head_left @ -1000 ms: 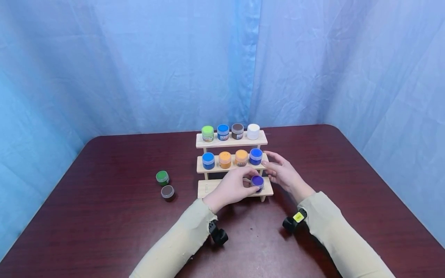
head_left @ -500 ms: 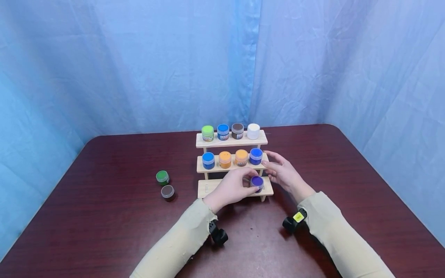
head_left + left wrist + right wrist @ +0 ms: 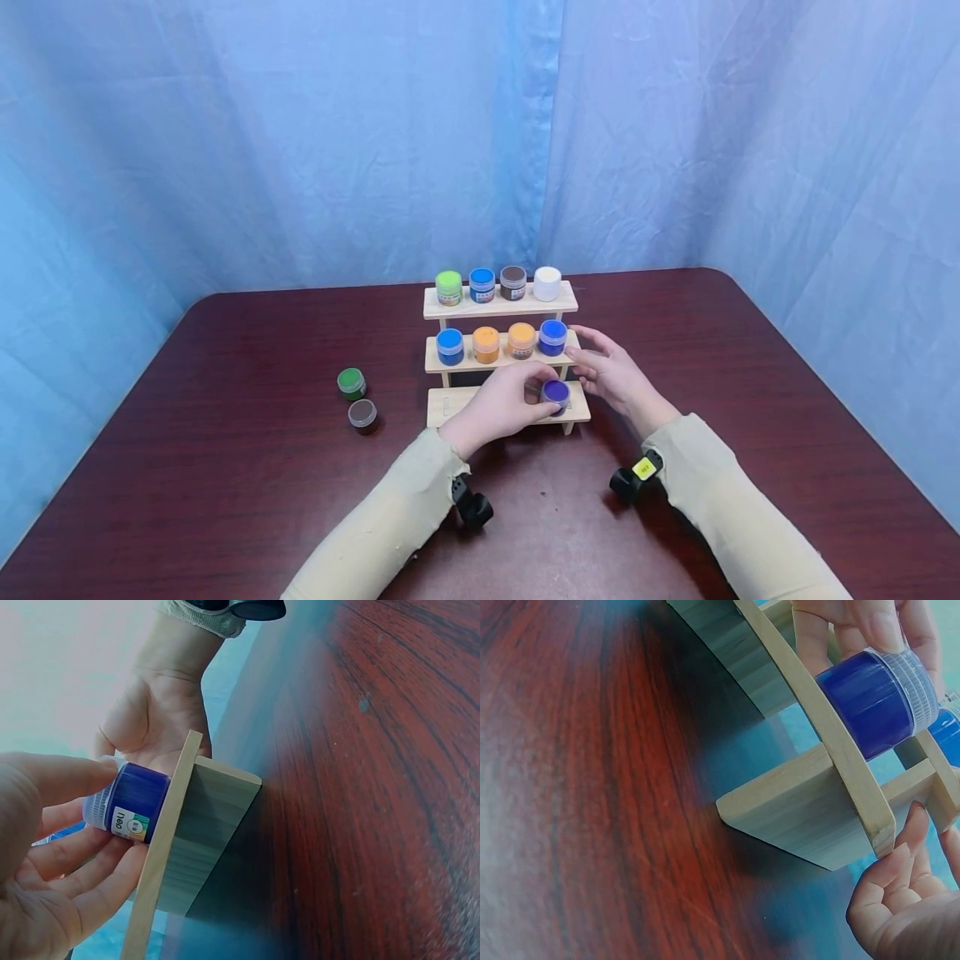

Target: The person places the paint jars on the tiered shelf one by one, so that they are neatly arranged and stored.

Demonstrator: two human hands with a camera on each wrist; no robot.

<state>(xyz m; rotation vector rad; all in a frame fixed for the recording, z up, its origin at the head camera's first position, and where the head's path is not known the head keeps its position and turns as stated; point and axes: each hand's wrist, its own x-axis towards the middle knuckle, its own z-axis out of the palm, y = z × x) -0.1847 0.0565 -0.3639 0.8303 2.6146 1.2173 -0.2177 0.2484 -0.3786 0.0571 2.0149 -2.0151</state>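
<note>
My left hand (image 3: 501, 403) pinches a purple paint jar (image 3: 556, 397) between thumb and fingers, upright near the right end of the bottom shelf. In the left wrist view the jar (image 3: 139, 801) has its base against the shelf board. My right hand (image 3: 617, 377) grips the right end of the wooden three-tier stand (image 3: 463, 406) at the middle shelf, thumb in front and index finger behind. A blue jar (image 3: 552, 337) stands beside its fingertips. The right wrist view shows this hand (image 3: 911, 900) close to the shelf ends, its fingers partly cut off.
Green (image 3: 448, 288), blue (image 3: 482, 285), brown (image 3: 513, 283) and white (image 3: 547, 284) jars line the top shelf. A blue jar (image 3: 450, 347) and two orange jars (image 3: 486, 344) share the middle one. Dark green (image 3: 351, 383) and brown (image 3: 363, 416) jars stand on the table (image 3: 225, 467), left of the stand.
</note>
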